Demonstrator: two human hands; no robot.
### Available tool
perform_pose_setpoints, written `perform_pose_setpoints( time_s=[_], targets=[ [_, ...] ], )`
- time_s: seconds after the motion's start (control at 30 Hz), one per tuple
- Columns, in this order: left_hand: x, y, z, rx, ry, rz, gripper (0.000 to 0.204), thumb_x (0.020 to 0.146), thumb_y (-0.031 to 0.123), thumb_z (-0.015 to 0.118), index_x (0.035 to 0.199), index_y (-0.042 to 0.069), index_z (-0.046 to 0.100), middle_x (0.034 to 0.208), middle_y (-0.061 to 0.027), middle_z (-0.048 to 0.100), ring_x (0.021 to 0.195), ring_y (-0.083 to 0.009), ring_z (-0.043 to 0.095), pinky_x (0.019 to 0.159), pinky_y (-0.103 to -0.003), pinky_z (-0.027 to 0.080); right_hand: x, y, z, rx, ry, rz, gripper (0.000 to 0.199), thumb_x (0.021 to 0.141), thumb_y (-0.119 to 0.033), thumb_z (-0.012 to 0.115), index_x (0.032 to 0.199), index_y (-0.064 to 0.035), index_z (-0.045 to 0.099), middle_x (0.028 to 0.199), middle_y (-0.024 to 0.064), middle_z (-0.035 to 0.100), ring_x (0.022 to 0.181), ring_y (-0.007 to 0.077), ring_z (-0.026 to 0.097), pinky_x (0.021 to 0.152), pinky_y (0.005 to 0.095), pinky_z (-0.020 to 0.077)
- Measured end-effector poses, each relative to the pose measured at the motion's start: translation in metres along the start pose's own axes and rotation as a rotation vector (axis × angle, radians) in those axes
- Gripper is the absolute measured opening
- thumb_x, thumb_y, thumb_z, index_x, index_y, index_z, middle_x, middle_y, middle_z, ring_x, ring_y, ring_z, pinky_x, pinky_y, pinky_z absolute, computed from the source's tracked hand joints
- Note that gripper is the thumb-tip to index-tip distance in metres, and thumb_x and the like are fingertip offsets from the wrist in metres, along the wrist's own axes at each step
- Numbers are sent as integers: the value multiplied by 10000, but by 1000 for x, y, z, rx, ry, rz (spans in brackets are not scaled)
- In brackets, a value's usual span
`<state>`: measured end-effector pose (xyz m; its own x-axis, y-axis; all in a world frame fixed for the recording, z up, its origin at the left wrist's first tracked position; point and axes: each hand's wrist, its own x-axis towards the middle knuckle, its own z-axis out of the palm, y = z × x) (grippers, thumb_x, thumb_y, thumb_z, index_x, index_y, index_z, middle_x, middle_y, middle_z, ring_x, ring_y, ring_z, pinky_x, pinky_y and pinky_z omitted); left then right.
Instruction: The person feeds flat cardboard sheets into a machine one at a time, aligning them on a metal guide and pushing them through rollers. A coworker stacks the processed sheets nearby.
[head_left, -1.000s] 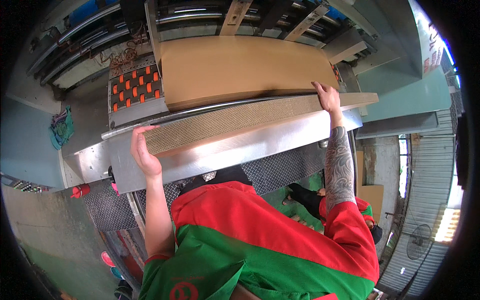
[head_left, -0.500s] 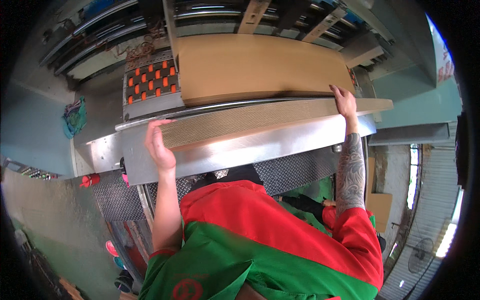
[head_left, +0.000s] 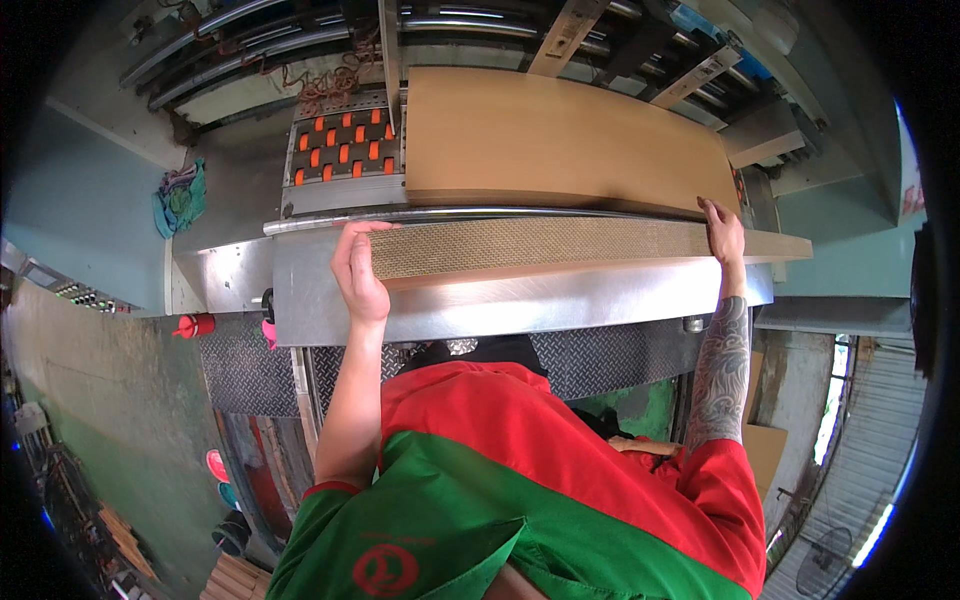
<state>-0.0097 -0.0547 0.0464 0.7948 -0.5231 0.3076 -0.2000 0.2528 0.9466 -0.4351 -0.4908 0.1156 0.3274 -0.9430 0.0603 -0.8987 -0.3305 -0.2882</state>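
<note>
A thick stack of brown corrugated cardboard sheets [head_left: 540, 248] lies edge-on along the steel feed table [head_left: 470, 305] of a machine. My left hand [head_left: 358, 272] presses flat against the stack's left end. At the right end, my right hand [head_left: 722, 232] rests with its fingers on the top of the stack. Beyond the stack a wide cardboard sheet [head_left: 560, 140] lies flat on the machine bed. My red and green shirt fills the lower middle.
A feed belt with orange blocks [head_left: 342, 145] sits left of the flat sheet. Rollers and rails cross the top. A teal rag [head_left: 180, 198] hangs at the left. A red bottle [head_left: 195, 325] stands by the diamond-plate step [head_left: 240, 375]. More cardboard [head_left: 762, 455] leans at the lower right.
The view has shifted so the machine sits lower and more to the right in the picture. Both hands stay at the ends of the stack; the left hand now presses its end face.
</note>
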Motion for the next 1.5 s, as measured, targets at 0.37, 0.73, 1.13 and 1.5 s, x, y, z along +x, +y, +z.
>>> perform_pose_setpoints(
  time_s=[0.37, 0.73, 1.13, 1.5],
  targets=[
    [-2, -2, 0, -31, 2, -12, 373, 1066, 206, 403, 1058, -41, 683, 1031, -131, 747, 986, -186, 657, 940, -318, 461, -3, -3, -3, 39, -11, 10, 477, 1052, -478, 562, 1313, -134, 764, 1292, 104, 766, 1252, 312, 699, 1069, 380, 512],
    [24, 53, -26, 358, -359, 148, 473, 974, 316, 613, 1292, -26, 688, 1241, -177, 703, 1158, -307, 660, 1057, -404, 471, -6, 0, -2, 24, 7, 6, 474, 1053, -493, 557, 1318, -159, 764, 1294, 121, 760, 1262, 334, 687, 1070, 399, 511],
    [41, 82, 10, 954, -835, 332, 761, 783, 524, 878, 1345, 47, 692, 1144, -107, 667, 1073, -326, 669, 989, -448, 524, -8, 7, -2, 5, 5, -8, 489, 1041, -529, 557, 1299, -174, 771, 1258, 152, 762, 1222, 371, 697, 1050, 429, 521],
    [67, 82, -3, 620, -992, 36, 548, 925, 368, 794, 1402, 112, 711, 1179, -116, 720, 1073, -336, 699, 946, -420, 551, -7, 4, -3, 52, 5, 11, 491, 1040, -535, 565, 1299, -178, 781, 1265, 128, 770, 1230, 328, 708, 1056, 397, 523]
  ],
)
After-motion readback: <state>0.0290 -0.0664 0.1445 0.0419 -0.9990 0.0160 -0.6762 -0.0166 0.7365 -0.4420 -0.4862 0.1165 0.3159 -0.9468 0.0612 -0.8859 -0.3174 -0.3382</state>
